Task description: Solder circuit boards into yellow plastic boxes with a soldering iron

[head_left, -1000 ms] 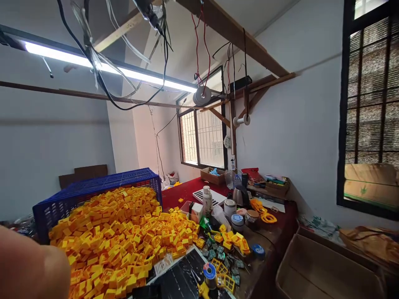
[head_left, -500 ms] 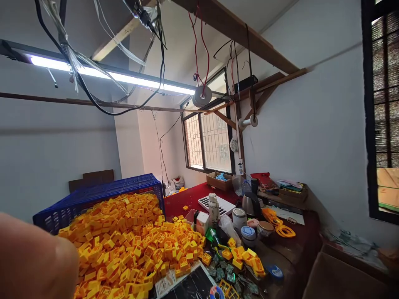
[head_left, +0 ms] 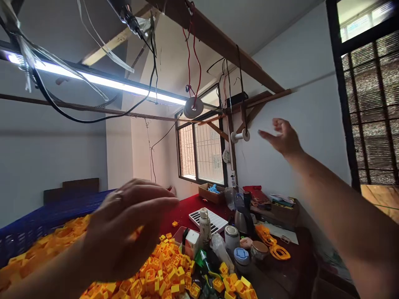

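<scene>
My left hand [head_left: 127, 228] hovers above a big heap of yellow plastic cases [head_left: 156, 270], fingers stretched out and slightly curved, a ring on one finger. It hides part of the heap, and nothing shows in it. Higher up on the right, my right hand [head_left: 282, 137] is raised in the air with thumb and fingers apart, holding nothing. The nearest thing to it in the picture is a white spool [head_left: 240, 135] hanging from the wooden frame; I cannot tell that they touch.
A blue plastic crate [head_left: 15, 245] lies at the left behind the heap. On the red-covered table [head_left: 177, 211] stand a white bottle [head_left: 204, 226], a kettle [head_left: 243, 220], jars and a cardboard box [head_left: 204, 192]. Cables and a lit tube lamp [head_left: 118, 85] hang overhead.
My left hand, earlier only a blurred part at the left edge, has come in over the heap. My right hand has entered, raised on the right. The view has shifted somewhat.
</scene>
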A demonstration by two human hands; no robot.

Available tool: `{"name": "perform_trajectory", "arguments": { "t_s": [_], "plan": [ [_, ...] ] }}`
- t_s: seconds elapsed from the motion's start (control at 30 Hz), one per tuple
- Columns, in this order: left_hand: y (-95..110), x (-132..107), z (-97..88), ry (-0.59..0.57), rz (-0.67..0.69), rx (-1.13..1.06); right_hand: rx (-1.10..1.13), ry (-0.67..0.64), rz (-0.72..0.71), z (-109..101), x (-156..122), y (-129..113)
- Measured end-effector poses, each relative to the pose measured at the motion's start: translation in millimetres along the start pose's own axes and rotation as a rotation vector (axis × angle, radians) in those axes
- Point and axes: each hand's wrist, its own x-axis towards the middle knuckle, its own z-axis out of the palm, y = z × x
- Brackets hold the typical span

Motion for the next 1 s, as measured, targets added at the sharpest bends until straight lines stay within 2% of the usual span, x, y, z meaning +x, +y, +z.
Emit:
{"name": "perform_trajectory", "arguments": {
  "t_s": [0.1,0.17,0.23,0.33,0.4,0.47,0.53,0.67,0.8,0.9,1.0],
  "plan": [
    [-18,13,56.6,-0.109,0.088,-0.06,0.044,-0.071,0.202,32,9,50],
    [-40,23,97.3,-0.212,0.098,-0.021,0.094,-0.141,0.28,55,12,75],
    [-66,40,137.3,-0.307,0.075,0.052,0.152,-0.186,0.31,78,17,91],
    [-104,80,193.9,-0.482,-0.082,0.142,0.231,-0.183,0.308,106,32,98],
    [-126,115,228.4,-0.559,-0.157,0.198,0.276,-0.142,0.289,115,46,98],
    [-144,153,258.7,-0.56,-0.191,0.254,0.324,-0.102,0.247,115,60,95],
    [-159,192,283.6,-0.496,-0.216,0.307,0.373,-0.088,0.186,107,74,90],
    [-170,265,314.7,-0.301,-0.238,0.371,0.439,-0.155,0.045,75,93,68],
    [-163,319,323.9,-0.179,-0.166,0.372,0.404,-0.297,-0.072,43,99,32],
    [-164,343,321.3,-0.143,-0.108,0.398,0.341,-0.338,-0.053,29,102,-2],
    [-173,350,317.2,-0.175,-0.036,0.394,0.343,-0.285,-0.053,27,104,-39]
  ]
}}
